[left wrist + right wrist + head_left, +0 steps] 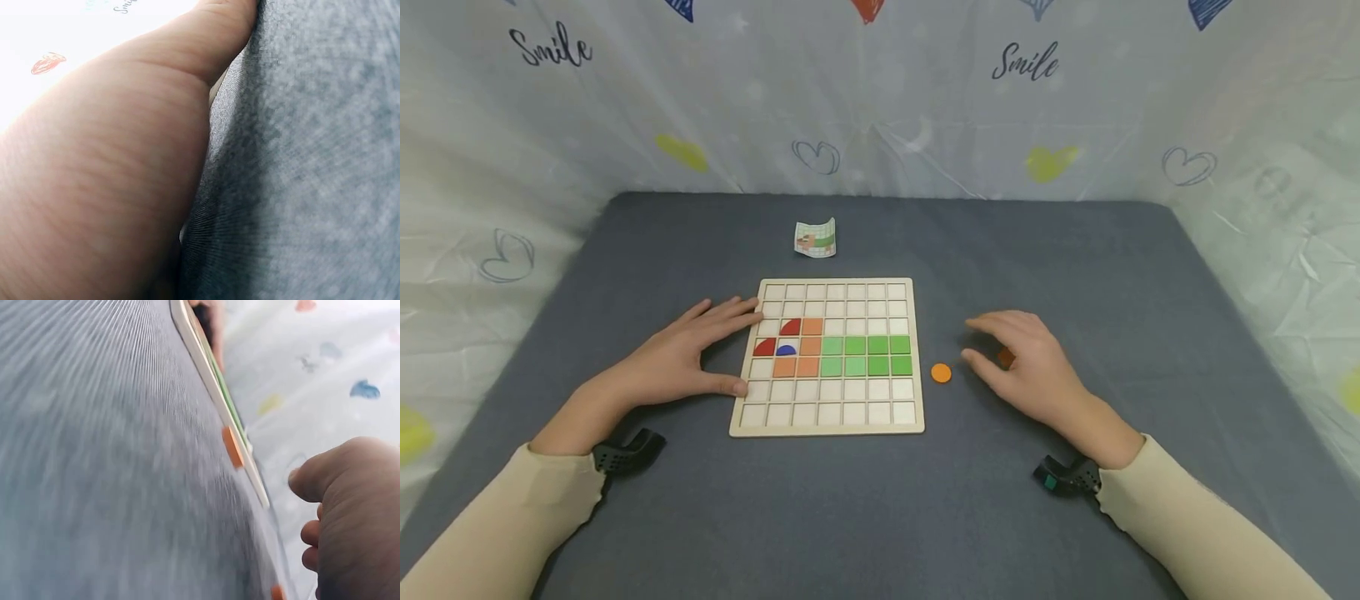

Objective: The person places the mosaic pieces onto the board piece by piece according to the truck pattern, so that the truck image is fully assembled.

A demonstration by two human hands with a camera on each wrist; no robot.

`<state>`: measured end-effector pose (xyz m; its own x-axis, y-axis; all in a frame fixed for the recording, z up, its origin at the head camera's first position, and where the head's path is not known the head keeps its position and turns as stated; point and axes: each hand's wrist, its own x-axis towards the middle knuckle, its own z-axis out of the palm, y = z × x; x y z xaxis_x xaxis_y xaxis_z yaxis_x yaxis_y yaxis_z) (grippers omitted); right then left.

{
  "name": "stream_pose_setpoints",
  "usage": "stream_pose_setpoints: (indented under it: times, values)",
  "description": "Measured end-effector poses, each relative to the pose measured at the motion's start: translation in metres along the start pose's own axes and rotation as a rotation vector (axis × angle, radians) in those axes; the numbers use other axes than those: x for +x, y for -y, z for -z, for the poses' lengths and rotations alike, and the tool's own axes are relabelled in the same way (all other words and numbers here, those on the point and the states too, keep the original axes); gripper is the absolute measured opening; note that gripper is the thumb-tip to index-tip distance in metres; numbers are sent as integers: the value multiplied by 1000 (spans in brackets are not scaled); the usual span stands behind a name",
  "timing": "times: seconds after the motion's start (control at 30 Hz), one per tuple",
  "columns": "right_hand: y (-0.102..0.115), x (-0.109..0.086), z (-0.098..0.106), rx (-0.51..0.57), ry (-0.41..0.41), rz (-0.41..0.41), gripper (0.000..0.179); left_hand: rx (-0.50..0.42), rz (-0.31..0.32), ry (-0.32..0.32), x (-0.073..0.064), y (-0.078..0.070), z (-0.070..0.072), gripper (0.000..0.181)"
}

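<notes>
A wooden grid board (842, 414) lies on the table, with red quarter-round tiles (791, 327), a blue half-round tile (786, 350), several orange squares (808, 367) and several green squares (877, 344) in its cells. My left hand (677, 354) is spread along the board's left side, fingertips and thumb touching its edge. To the right of the board lies a round orange disc (941, 373). My right hand (1033, 367) hovers just right of that disc, fingers loosely bent, nothing visible between them. Another orange piece (1005, 358), partly hidden by this hand, lies beneath it.
Behind the board stands a small curled card (815, 239) printed with a coloured grid pattern. The dark grey cloth (865, 517) covers the table. A white printed curtain (910, 100) hangs along the back and sides.
</notes>
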<state>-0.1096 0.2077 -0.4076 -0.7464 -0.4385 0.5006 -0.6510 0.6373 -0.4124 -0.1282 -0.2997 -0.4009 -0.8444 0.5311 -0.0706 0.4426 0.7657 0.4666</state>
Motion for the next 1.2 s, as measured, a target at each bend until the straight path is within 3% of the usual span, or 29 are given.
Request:
stream_pose_setpoints:
  times: [0.27,0.53,0.83,1.2]
  values:
    - [-18,-21,21,-17,-47,-76,42,-4,-5,5,0,0,0,110]
    - [-29,-40,41,-65,-33,-137,41,-4,3,9,1,-1,0,110]
    - [-36,-45,43,-61,62,-118,39,-4,10,8,0,-2,2,111]
    - [-40,-46,41,-56,53,-122,31,-6,1,12,1,-3,2,110]
